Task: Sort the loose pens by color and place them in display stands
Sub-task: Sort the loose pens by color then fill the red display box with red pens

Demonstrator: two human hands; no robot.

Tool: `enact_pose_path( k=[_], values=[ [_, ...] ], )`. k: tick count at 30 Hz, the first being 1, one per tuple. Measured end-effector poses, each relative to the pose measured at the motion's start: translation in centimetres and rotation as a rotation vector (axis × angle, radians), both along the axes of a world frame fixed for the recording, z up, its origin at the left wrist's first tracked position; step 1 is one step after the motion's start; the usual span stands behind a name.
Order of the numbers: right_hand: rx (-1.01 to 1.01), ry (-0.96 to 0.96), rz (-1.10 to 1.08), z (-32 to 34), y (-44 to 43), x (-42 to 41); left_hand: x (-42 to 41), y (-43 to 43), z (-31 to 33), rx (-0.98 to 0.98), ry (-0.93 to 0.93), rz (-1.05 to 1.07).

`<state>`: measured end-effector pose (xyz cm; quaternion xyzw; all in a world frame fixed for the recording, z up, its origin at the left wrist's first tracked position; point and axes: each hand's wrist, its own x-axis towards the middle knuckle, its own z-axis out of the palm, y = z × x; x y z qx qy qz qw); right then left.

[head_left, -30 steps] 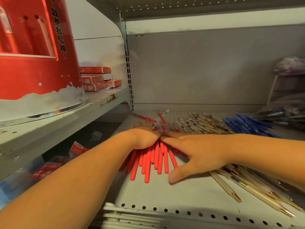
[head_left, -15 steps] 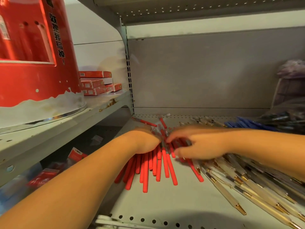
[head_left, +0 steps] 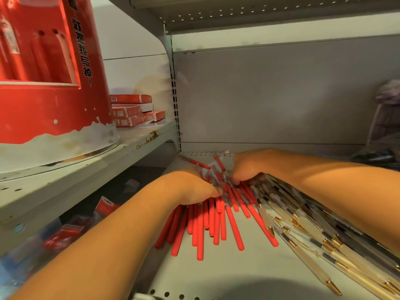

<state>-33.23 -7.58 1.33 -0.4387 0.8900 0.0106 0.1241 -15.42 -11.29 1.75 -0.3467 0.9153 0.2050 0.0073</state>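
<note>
My left hand (head_left: 192, 189) clamped on matte red plastic pens (head_left: 203, 226), fanned from rear-left corner of grey metal shelf (head_left: 238, 276) | right hand (head_left: 249, 167) curled into pile, grasp unclear | risk: my raking drags clear gold-tipped pens (head_left: 313, 232) among reds.

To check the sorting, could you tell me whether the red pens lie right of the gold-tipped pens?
No, the red pens lie left of the gold-tipped pens.

Both forearms (head_left: 104, 241) are bare along their visible length, as are the left grip (head_left: 194, 189) and right grip (head_left: 249, 167).
</note>
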Motion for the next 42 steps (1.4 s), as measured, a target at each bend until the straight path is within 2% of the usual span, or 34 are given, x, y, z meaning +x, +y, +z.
enact_pose_path(
  k=[10, 13, 15, 18, 21, 23, 25, 28, 29, 31, 33, 39, 42],
  values=[
    [-0.014, -0.102, -0.098, 0.2, -0.7, 0.6, -0.2, -1.2, -0.2, -0.007, 0.082, -0.054],
    [-0.142, -0.131, -0.103, 0.7, -0.3, 0.5, -0.2, -1.4, -0.2, 0.0, 0.087, -0.047],
    [-0.299, -0.172, -0.098, 1.8, 0.2, 0.2, -0.2, -1.6, -0.2, 0.018, 0.097, -0.028],
    [-0.473, -0.396, -0.097, 3.2, 0.8, 0.9, -0.3, -2.2, -0.3, 0.037, 0.143, -0.013],
    [-0.402, -0.71, -0.044, 2.1, 1.3, 3.7, -0.2, -2.1, -0.2, 0.039, 0.202, -0.032],
    [-0.377, -0.782, -0.005, 0.9, 1.7, 5.0, -0.2, -1.8, -0.2, 0.012, 0.184, -0.039],
    [-0.401, -0.699, 0.022, 0.5, 2.5, 5.5, -0.2, -1.4, -0.2, 0.002, 0.149, -0.041],
    [-0.313, -0.242, 0.126, 1.0, 4.4, 5.1, -0.4, -1.0, -0.6, -0.045, 0.068, -0.058],
    [-0.222, -0.173, 0.147, 1.1, 5.1, 5.2, -0.6, -0.8, -0.8, -0.042, 0.064, -0.049],
    [-0.038, -0.149, 0.151, 1.1, 6.0, 5.4, -0.7, -0.2, -0.9, -0.053, 0.021, -0.024],
    [0.021, -0.136, 0.13, 0.9, 6.4, 5.7, -0.8, 0.2, -1.2, -0.104, -0.033, -0.003],
    [-0.044, -0.171, 0.119, 0.9, 6.4, 5.1, -1.1, 0.6, -2.6, -0.27, -0.008, 0.003],
    [-0.061, -0.289, 0.107, 0.8, 6.3, 4.8, -1.2, 0.1, -3.0, -0.338, -0.008, 0.028]
  ],
)
